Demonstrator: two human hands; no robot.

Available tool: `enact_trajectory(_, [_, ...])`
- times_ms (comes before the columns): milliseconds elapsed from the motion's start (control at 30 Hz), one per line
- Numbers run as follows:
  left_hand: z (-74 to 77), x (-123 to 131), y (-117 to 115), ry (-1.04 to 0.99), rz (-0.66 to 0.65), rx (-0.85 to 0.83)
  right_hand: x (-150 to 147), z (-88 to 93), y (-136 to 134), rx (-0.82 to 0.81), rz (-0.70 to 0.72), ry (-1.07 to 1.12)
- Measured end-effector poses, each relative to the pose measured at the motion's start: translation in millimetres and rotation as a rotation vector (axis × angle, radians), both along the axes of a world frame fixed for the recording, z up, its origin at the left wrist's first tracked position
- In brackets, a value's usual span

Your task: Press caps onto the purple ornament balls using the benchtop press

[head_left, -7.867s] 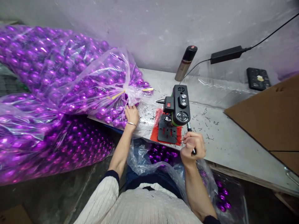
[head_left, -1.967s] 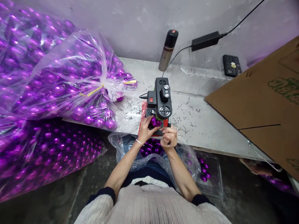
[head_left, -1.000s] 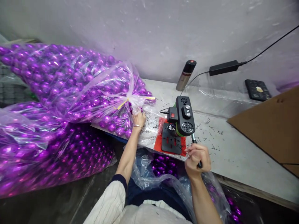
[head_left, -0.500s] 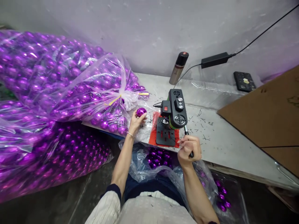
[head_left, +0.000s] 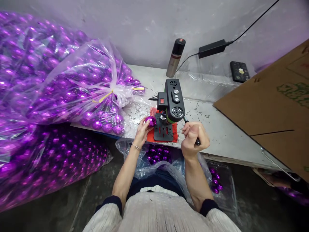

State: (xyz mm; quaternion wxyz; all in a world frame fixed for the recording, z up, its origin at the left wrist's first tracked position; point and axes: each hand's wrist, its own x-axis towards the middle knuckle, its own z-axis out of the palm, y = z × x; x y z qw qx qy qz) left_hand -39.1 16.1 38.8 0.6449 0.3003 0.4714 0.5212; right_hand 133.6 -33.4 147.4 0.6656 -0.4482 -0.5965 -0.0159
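Observation:
Between the fingers of my left hand (head_left: 142, 133) is a shiny purple bauble (head_left: 151, 121), at the left edge of a small black bench machine (head_left: 174, 100). The machine has a red switch, round vents and a slotted base plate (head_left: 159, 132) on a red cloth (head_left: 152, 138). My right hand (head_left: 195, 139) is wrapped round the black lever handle (head_left: 198, 141) at the machine's right side. An open plastic bag of purple baubles (head_left: 158, 154) hangs below the table edge, in front of my lap.
Big clear bags of purple baubles (head_left: 60, 74) fill the left side. Behind the machine stand a spray can (head_left: 175, 58) and a black power adapter (head_left: 212, 48). A phone (head_left: 239, 71) and a cardboard box (head_left: 270, 109) are at right. Dark clippings litter the white table (head_left: 231, 141).
My left hand has brought the bauble rightward, up to the machine's base. My right hand stays on the lever handle, which now stands further out to the right. The whole view has shifted.

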Motion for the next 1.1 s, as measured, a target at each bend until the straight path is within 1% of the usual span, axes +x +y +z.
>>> enact_trajectory(100, [-3.7, 9, -6, 0.095, 0.013, 0.057, -1, 7.9, 1, -0.012, 0.004, -0.004])
enact_trajectory(200, [-4.4, 17, -10, 0.213, -0.015, 0.176, -1, 9.6, -1, -0.004, 0.0, -0.011])
enact_trajectory(300, [-4.8, 25, -13, 0.357, -0.047, 0.29, -1, 8.4, -2, 0.003, 0.002, -0.029])
enact_trajectory(400, [-5.6, 31, -16, 0.553, -0.065, 0.366, 1, 5.9, -2, 0.005, 0.009, -0.053])
enact_trajectory(500, [-7.4, 33, -16, 0.738, -0.092, 0.464, 2, 3.0, -3, 0.014, 0.01, -0.068])
enact_trajectory(567, [-10.3, 35, -15, 0.818, -0.099, 0.556, 3, 1.2, -3, 0.014, 0.012, -0.076])
enact_trajectory(667, [-18.0, 38, -13, 0.89, -0.073, 0.658, 4, -1.4, -4, 0.002, 0.013, -0.099])
enact_trajectory(800, [-30.4, 44, -13, 0.934, -0.051, 0.692, 5, -6.4, -6, 0.014, 0.027, -0.117])
enact_trajectory(867, [-34.3, 45, -14, 0.933, -0.054, 0.709, 6, -9.8, -7, 0.028, 0.037, -0.116])
enact_trajectory(1000, [-35.9, 44, -14, 0.936, -0.062, 0.706, 7, -21.2, -11, 0.007, 0.037, -0.119])
enact_trajectory(1100, [-35.6, 43, -15, 0.952, -0.066, 0.702, 7, -37.5, -12, 0.015, 0.038, -0.126])
